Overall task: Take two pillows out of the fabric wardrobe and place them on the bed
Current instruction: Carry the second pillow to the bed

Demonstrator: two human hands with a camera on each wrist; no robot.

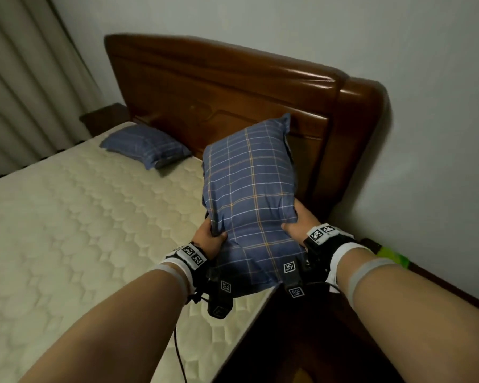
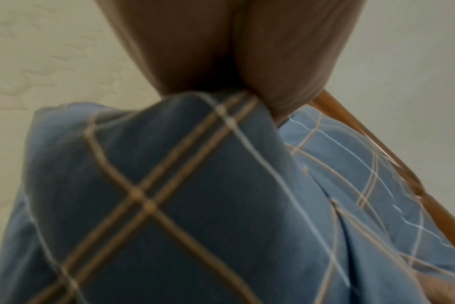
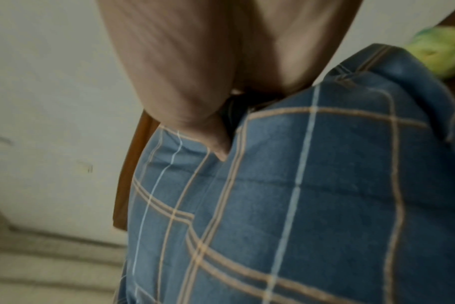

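A blue plaid pillow (image 1: 249,183) is held up in the air over the right side of the bed (image 1: 67,230), near the headboard. My left hand (image 1: 209,239) grips its lower left edge and my right hand (image 1: 299,222) grips its lower right edge, thumbs on top. Both wrist views are filled with the same plaid pillow (image 2: 195,205) (image 3: 299,195) and the gripping hands. A second matching pillow (image 1: 145,146) lies flat on the mattress at the far head end, against the headboard. The wardrobe is out of view.
A dark wooden headboard (image 1: 219,87) stands against a pale wall (image 1: 440,120). Curtains (image 1: 20,78) hang at the left. A dark wooden bed rail (image 1: 288,341) runs under my right arm, with a green object (image 1: 390,255) by the wall.
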